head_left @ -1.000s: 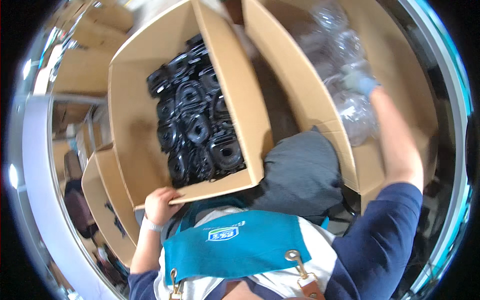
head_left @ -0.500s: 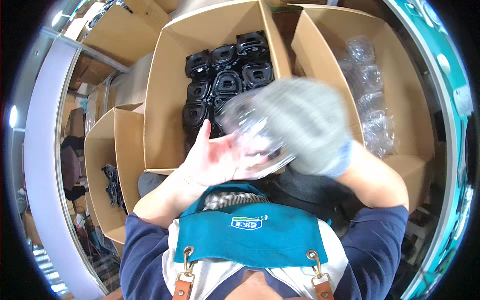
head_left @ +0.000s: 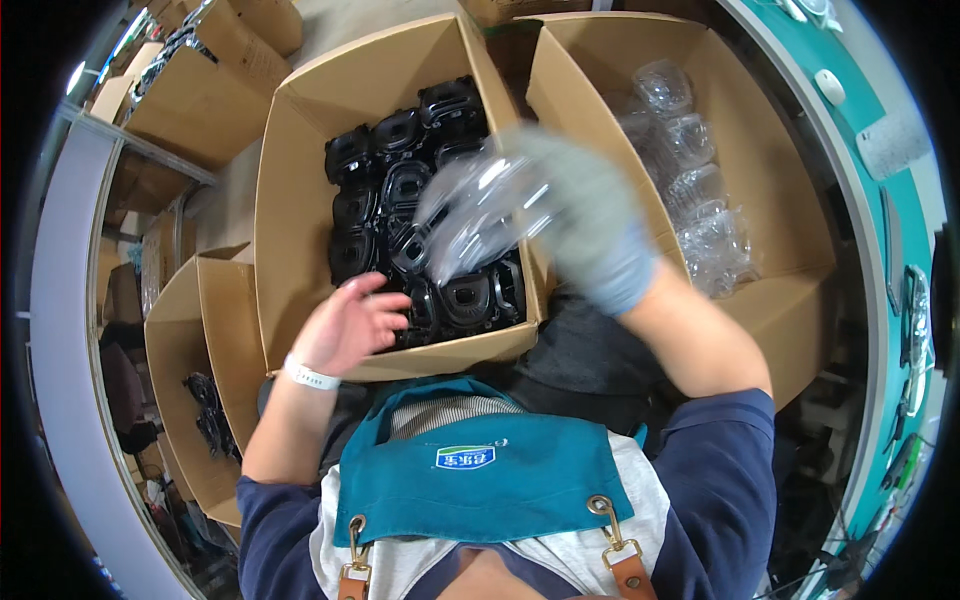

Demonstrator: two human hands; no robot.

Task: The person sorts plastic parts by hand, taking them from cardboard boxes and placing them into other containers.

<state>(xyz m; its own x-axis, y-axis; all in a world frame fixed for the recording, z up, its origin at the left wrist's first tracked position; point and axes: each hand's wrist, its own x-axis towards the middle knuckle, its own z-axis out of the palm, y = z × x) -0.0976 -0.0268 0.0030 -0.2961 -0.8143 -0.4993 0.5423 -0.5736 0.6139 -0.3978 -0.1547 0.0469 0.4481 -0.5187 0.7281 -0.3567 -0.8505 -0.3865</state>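
Clear shell [head_left: 475,220] I'm holding: smooth, glossy plastic. Clear shells [head_left: 690,140] boxed at right: same glossy plastic. Black parts [head_left: 468,297]: shiny plastic. Boxes [head_left: 300,190]: matt brown cardboard. My grey glove [head_left: 590,200]: matt cloth, blurred. My wristband [head_left: 312,374]: smooth white, rubbery-looking. My apron [head_left: 480,510]: matt teal cloth; its clips [head_left: 617,542] shiny brass-coloured metal, straps [head_left: 630,577] smooth brown, leather-like.

single head view — left fisheye of worn pair, upright, looking down past wearer's teal apron [head_left: 480,500]. close over left hand [head_left: 350,328] and right hand [head_left: 585,205]; open middle box [head_left: 298,190] beyond — straight edges bending toward dark rim.
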